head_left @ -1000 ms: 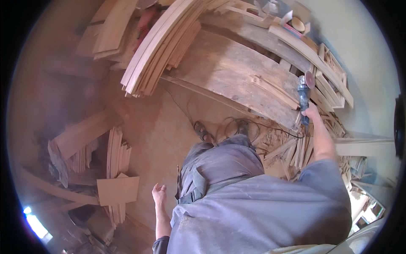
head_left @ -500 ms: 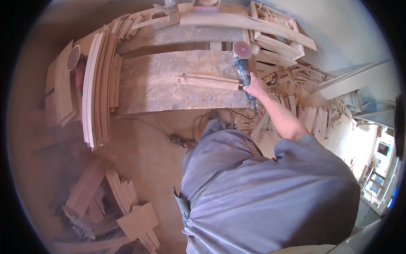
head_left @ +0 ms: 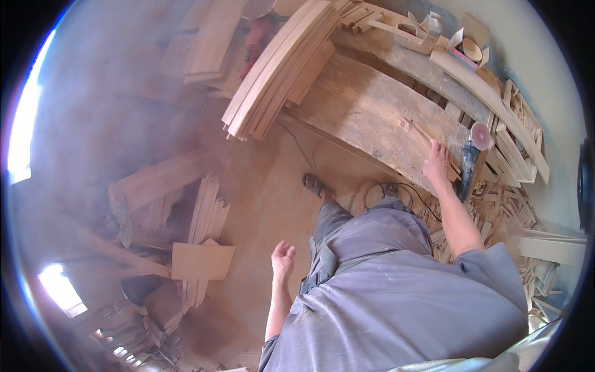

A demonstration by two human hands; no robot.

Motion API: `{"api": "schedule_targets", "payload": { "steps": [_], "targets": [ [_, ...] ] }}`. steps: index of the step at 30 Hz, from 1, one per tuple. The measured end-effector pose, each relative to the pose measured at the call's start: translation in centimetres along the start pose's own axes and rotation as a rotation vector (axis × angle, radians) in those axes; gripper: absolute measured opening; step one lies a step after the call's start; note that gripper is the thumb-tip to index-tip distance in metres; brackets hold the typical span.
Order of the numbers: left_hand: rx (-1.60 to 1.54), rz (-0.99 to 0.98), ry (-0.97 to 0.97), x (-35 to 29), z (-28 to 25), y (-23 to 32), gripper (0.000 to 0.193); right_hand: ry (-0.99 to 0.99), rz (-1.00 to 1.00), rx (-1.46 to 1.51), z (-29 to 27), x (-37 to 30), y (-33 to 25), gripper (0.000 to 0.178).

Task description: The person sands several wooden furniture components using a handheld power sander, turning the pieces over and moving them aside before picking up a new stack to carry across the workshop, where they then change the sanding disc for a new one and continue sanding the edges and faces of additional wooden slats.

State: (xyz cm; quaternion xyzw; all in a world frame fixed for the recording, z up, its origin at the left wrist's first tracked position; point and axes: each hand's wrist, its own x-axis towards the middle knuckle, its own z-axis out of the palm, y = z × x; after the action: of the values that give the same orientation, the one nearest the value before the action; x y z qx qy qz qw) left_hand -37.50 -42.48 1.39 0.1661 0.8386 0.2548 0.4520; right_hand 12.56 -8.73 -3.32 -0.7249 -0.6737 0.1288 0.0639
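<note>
My right hand [head_left: 437, 163] is over the near side of a short wooden strip [head_left: 416, 129] on the workbench, its fingers closed around the edge; part of the strip is hidden beneath it. Just right of that hand, an angle grinder [head_left: 470, 162] with a round reddish sanding disc [head_left: 480, 136] lies at the bench's right end, and no hand is on it. My left hand [head_left: 283, 258] hangs in the air over the floor, left of my body, with loosely bent fingers and nothing visible in it.
The worn bench [head_left: 365, 105] carries stacked long boards [head_left: 282, 68] on its left. A second, red-bodied grinder [head_left: 255, 44] lies beyond them. Wood offcuts [head_left: 505, 208] heap up at right. A power cord [head_left: 421, 197] loops near my feet. More boards [head_left: 204, 260] are piled at left in dusty air.
My right hand has let go of the angle grinder and moved left onto the wooden strip. My left hand has come into view. The view has swung left.
</note>
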Motion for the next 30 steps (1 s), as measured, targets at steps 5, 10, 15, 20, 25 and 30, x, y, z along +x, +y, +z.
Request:
{"api": "schedule_targets", "payload": {
  "steps": [5,10,15,20,25,30],
  "targets": [
    [-0.121,0.205,-0.008,9.8,-6.5,7.0,0.055,-0.127,0.274,0.019,-0.8,3.7,-2.8,0.06],
    [-0.204,0.357,0.051,17.9,-13.1,11.5,0.052,-0.173,0.68,0.889,0.1,5.6,-12.8,0.039],
    [-0.179,0.564,0.041,23.8,-16.1,22.7,0.057,-0.24,0.611,1.321,3.1,12.2,-27.3,0.038],
    [-0.285,0.605,-0.093,23.1,-14.5,34.1,0.061,-0.112,0.481,1.205,4.0,21.9,-36.6,0.041],
    [-0.169,0.63,-0.184,25.6,-14.5,33.1,0.067,-0.213,0.456,0.775,6.0,23.3,-40.9,0.037],
    [-0.119,0.515,-0.228,25.9,-14.8,34.0,0.072,-0.427,0.507,1.212,7.1,22.2,-38.3,0.029]
  ]
}}
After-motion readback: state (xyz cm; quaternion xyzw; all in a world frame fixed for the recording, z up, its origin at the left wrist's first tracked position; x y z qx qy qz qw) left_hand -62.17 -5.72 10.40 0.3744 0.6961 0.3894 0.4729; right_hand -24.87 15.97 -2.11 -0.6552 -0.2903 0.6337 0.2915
